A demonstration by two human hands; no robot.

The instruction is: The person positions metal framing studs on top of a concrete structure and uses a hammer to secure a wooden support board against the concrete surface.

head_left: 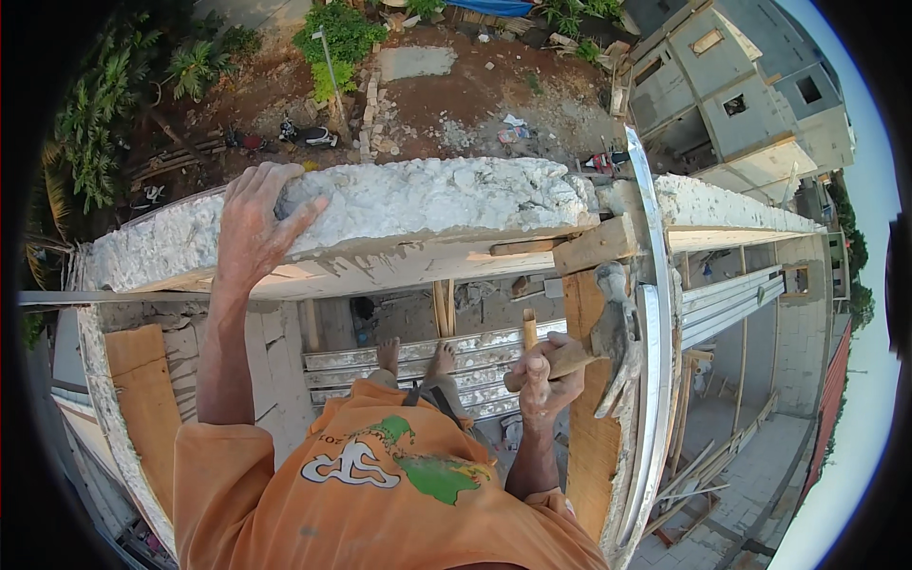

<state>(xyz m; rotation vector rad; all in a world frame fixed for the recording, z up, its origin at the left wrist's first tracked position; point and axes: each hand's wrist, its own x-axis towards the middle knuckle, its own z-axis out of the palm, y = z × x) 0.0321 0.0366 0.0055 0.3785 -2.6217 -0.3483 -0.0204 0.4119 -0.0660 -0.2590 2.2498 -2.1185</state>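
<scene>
My left hand [255,220] lies on the rough top of a concrete wall [437,199], its thumb spread apart and its fingers stretched toward the far edge. My right hand [549,380] is closed round the wooden handle of a claw hammer [617,337]. The hammer's grey metal head is beside a wooden board [586,418] and a long silvery metal strip [654,380]. A short wooden block [596,245] sits at the wall just beyond the hammer. Close to my right fingers, a light wooden stick [529,328] sticks up; whether they touch it, I cannot tell.
My bare feet [442,361] stand on mortar-spattered metal beams [513,344] high above a floor. Past the wall is a drop to reddish ground with a parked motorbike [309,135]. Another wooden board [142,389] stands at left. Metal channels [731,304] span the right-hand bay.
</scene>
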